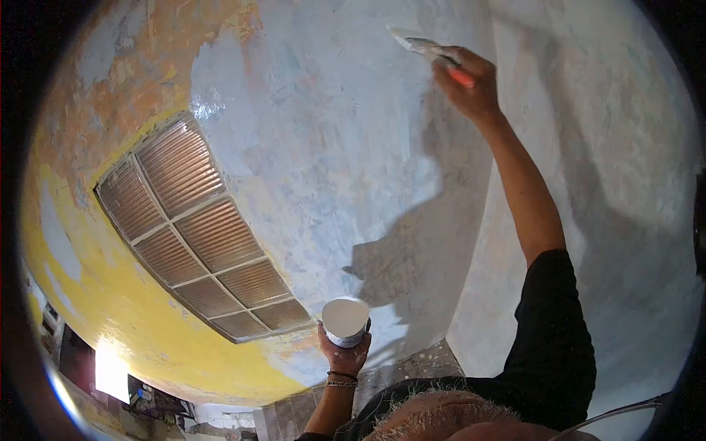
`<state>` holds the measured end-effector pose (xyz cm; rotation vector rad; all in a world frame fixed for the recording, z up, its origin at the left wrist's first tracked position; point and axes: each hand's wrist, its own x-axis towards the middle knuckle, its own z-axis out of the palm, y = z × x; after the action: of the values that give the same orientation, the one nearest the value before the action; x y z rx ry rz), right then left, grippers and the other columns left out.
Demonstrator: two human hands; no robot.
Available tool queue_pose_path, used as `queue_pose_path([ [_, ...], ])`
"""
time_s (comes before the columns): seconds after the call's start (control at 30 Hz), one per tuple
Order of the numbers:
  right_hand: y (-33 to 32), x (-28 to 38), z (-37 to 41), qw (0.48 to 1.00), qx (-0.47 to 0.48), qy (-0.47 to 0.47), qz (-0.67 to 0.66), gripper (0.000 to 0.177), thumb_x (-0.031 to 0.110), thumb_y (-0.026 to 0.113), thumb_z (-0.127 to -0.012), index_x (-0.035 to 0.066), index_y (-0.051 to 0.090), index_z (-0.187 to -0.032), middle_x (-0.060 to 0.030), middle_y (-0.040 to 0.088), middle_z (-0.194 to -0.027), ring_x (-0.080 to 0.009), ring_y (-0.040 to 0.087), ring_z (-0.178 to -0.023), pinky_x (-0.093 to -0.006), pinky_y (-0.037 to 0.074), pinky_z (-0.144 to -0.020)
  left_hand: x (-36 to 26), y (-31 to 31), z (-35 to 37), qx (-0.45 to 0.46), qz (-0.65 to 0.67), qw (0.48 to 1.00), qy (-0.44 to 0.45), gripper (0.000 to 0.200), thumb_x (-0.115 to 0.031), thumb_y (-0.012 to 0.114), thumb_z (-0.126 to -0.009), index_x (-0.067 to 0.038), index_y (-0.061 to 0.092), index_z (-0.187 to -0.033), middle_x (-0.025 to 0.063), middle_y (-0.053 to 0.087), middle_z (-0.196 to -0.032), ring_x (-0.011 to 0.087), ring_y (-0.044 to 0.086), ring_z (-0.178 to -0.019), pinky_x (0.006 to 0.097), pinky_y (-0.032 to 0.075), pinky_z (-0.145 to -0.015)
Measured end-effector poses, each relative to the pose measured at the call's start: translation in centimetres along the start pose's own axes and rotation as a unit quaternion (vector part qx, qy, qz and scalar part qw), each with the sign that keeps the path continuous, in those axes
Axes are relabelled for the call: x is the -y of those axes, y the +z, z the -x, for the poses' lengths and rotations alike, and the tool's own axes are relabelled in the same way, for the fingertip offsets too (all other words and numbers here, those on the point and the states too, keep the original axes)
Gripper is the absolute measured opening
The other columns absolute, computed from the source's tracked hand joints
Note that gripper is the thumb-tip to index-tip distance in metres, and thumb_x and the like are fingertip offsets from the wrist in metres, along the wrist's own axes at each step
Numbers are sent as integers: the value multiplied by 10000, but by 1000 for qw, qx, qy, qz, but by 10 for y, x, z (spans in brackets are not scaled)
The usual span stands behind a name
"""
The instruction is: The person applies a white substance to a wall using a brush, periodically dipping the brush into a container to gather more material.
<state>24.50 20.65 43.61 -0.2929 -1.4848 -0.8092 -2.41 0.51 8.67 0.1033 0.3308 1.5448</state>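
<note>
My right hand (468,82) is raised high and grips a paintbrush (425,47) with an orange handle, its whitish bristles pressed against the pale grey-white wall (346,147). My left hand (344,354) is held low and carries a small white container (345,320) of white paint, upright. A bracelet sits on the left wrist. My right arm wears a short black sleeve.
A ribbed glass window (198,228) with a pale frame sits in the wall at left, ringed by yellow and orange old paint (110,301). A wall corner (478,191) runs down the middle right. My shadow falls on the wall. Tiles show at the bottom.
</note>
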Motion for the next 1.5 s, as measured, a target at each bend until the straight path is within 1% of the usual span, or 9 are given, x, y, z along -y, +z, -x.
queue_pose_path([
  [0.23,-10,-25,-101,987,1,158,40,202,192,656,-761,13,632,-852,-87,617,-698,-149,573,-627,-278,464,-595,14,-2,-1,23,-282,938,199,410,-333,505,-808,-115,467,-1153,100,555,-1019,263,554,-930,406,481,-820],
  [0.47,17,-59,-70,986,33,164,7,236,229,663,-760,20,624,-864,-84,610,-710,-149,575,-646,-278,466,-611,5,-5,-7,31,-18,998,43,415,-343,512,-807,-117,466,-1152,102,554,-1019,260,555,-934,425,474,-826],
  [0.57,10,-51,-24,999,19,-35,7,247,174,663,-734,47,609,-939,-104,631,-780,-226,616,-645,-296,487,-584,11,-3,-5,13,-286,934,212,439,-409,463,-824,-110,479,-1145,105,559,-1024,259,558,-932,422,470,-828],
  [0.63,-5,-36,1,997,73,-23,26,266,195,635,-782,30,595,-986,-77,618,-802,-140,587,-690,-280,467,-620,2,-6,-6,44,55,997,-1,429,-219,579,-782,-99,437,-1168,101,536,-1056,242,552,-949,415,476,-830],
  [0.77,-30,-25,-8,998,51,0,-29,245,198,627,-789,15,605,-949,-80,610,-751,-143,593,-685,-282,471,-621,9,-11,-8,72,37,997,9,475,-158,615,-749,-92,420,-1177,106,525,-1069,247,551,-947,394,495,-805],
  [0.83,-35,-41,-32,996,-4,-57,66,233,205,634,-782,10,614,-908,-83,615,-729,-143,597,-694,-275,472,-628,21,-6,-2,40,-411,868,277,464,-237,604,-762,-89,430,-1166,111,529,-1058,267,555,-921,356,517,-759],
  [0.9,-36,-53,-68,970,52,156,180,235,212,640,-773,11,629,-894,-85,633,-751,-136,607,-696,-266,474,-641,23,-5,-4,9,-383,882,275,456,-344,545,-780,-86,455,-1145,116,543,-1026,274,556,-902,342,521,-739],
  [1.03,-15,-101,-102,997,-57,34,29,154,90,607,-790,-3,630,-910,-85,657,-810,-156,602,-728,-278,466,-639,10,-20,-8,28,2,998,50,478,-453,493,-795,-83,496,-1098,127,565,-965,282,558,-878,334,528,-718],
  [1.5,-9,-42,-89,983,-54,167,-49,170,143,631,-751,18,638,-866,-53,634,-714,-134,594,-630,-259,471,-619,19,-18,2,-22,-199,947,249,527,-531,490,-788,-113,511,-1108,106,574,-986,291,572,-864,371,514,-653],
])
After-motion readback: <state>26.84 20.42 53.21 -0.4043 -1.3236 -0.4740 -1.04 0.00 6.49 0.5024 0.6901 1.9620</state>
